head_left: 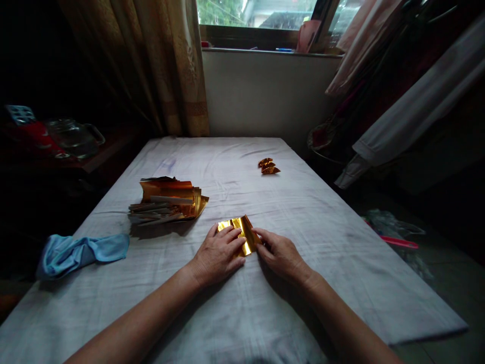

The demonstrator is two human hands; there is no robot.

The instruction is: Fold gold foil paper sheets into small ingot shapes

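The left hand [222,252] lies flat, fingers slightly spread, on a shiny, creased gold sheet [248,233]; the right hand [281,254] pinches its right edge. Far left beyond the left hand sits a glass jug [76,140], contents unclear; farther, beyond the right hand, a pink container [307,37].

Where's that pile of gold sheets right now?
In the head view, the pile of gold sheets lies on the left side of the white-covered table, just beyond the blue cloth and farther off than the left hand.
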